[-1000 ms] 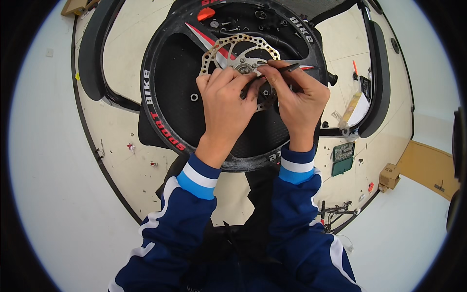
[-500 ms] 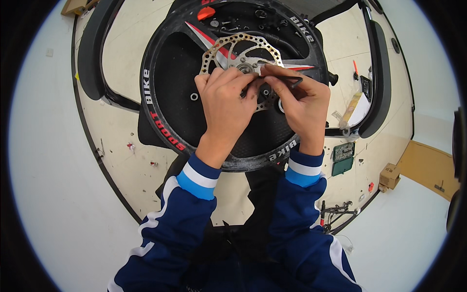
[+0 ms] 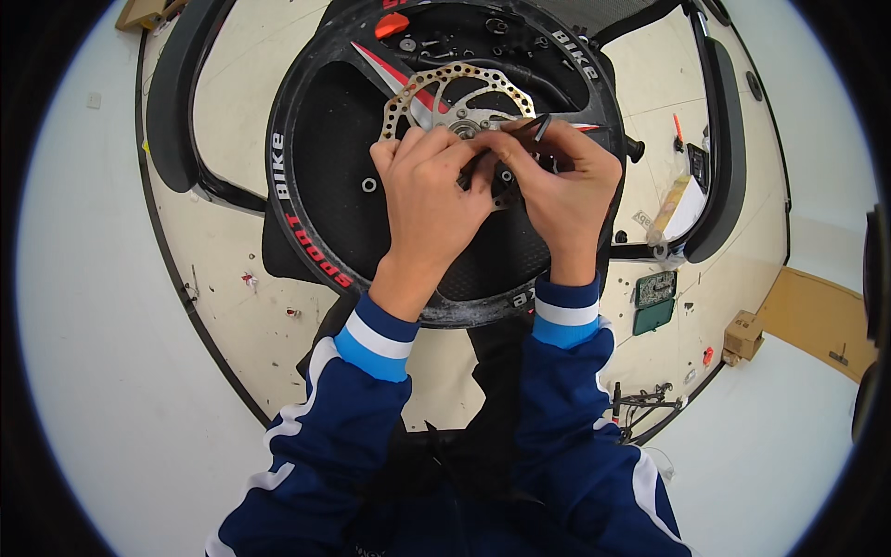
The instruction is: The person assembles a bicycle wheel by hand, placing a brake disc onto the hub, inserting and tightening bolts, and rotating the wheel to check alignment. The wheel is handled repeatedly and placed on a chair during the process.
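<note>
A black bicycle wheel (image 3: 286, 221) with red-and-white spokes lies flat in front of me. On its hub (image 3: 464, 128) sits a silver brake disc (image 3: 397, 110) drilled with many holes. My right hand (image 3: 568, 190) pinches a black L-shaped hex key (image 3: 542, 128), its bent end sticking up past the fingers. Over the near side of the disc, my left hand (image 3: 429, 195) is closed, thumb and fingertips together beside the right fingertips. What the left fingers grip, and the key's other end, are hidden.
The wheel rests on a black chair seat between two armrests (image 3: 176, 102) (image 3: 726, 158). Small bolts (image 3: 429, 44) and an orange piece (image 3: 391, 25) lie at its far side; a nut (image 3: 369, 185) lies left. On the floor are a green case (image 3: 654, 317) and a cardboard box (image 3: 743, 331).
My right hand has shifted slightly left toward the left hand, and the hex key has turned so its bent end now points upward. The left hand stays nearly in place.
</note>
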{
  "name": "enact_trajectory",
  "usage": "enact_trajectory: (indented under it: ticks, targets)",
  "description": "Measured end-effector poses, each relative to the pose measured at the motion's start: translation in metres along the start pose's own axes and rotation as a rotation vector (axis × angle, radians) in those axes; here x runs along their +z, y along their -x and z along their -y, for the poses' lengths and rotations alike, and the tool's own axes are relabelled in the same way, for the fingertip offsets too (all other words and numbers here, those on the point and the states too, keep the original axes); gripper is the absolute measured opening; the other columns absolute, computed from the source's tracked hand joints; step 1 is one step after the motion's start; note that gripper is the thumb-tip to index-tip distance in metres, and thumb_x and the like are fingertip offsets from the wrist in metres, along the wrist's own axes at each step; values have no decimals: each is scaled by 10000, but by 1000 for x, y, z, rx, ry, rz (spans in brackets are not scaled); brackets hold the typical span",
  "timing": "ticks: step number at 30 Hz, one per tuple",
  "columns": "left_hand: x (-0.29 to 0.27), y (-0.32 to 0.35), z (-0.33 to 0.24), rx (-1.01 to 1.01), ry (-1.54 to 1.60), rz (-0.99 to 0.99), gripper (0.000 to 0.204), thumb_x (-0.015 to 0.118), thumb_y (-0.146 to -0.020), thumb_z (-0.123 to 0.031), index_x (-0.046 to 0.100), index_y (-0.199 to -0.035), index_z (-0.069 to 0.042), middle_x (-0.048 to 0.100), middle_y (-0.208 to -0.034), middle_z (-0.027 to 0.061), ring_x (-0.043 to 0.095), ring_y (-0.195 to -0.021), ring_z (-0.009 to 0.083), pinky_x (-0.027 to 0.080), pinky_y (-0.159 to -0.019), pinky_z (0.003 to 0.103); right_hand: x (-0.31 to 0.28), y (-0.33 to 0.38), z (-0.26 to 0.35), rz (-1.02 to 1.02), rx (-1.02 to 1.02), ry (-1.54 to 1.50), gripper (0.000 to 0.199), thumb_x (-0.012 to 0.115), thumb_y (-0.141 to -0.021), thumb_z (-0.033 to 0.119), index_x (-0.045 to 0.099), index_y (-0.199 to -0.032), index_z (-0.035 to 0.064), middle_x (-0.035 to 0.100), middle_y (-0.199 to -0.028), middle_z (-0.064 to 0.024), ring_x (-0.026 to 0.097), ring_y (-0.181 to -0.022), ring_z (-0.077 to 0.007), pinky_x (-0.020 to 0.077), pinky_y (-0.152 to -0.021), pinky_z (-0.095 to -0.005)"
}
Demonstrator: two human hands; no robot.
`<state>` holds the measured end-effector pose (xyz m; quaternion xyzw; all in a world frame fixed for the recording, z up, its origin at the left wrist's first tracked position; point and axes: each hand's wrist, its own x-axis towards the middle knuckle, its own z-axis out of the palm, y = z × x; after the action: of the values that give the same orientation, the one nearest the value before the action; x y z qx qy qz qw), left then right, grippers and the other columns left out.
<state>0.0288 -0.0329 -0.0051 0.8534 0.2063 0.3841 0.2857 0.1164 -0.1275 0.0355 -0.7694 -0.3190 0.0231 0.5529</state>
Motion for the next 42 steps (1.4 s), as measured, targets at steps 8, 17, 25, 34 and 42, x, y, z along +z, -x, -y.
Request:
enact_trajectory:
  ticks: [8,17,25,34,42]
  targets:
    - [-1,-1,-1,-12,-19,35,77,751,-741,-106,730,-812,-86,579,-707,-6,523,-698,193,310,-732,359,-2,3,0,119,108,-438,163,697,-851,-30,739,-1003,-71,755,-970,-130,716,-855,-138,563,-754,-246]
    - [0,0,0,-11,-4,9,84,766,-723,-117,689,-733,-86,524,-654,-8,510,-676,190,307,-720,355,-4,-1,2,56,120,-62,159,777,-793,12,748,-938,-44,753,-837,-81,709,-773,-124,540,-704,-211]
    - [-2,-2,-4,-32,4,43,92,784,-741,-121,752,-825,-99,599,-692,2,534,-701,201,305,-739,365,-1,1,0,90,53,-362,176,690,-852,-30,738,-1019,-55,759,-932,-112,719,-819,-140,549,-746,-232]
    - [-4,-1,-3,-26,-1,55,102,782,-735,-118,742,-826,-97,567,-671,-1,522,-688,197,305,-738,358,-2,0,4,14,136,-47,131,752,-809,10,752,-928,-44,757,-871,-101,710,-790,-131,548,-725,-228]
    - [-1,0,-2,-27,-16,45,122,793,-742,-127,756,-855,-100,607,-705,1,538,-712,198,306,-751,362,-3,2,-2,39,101,-362,130,750,-820,18,753,-939,-37,753,-844,-119,699,-775,-119,544,-713,-231]
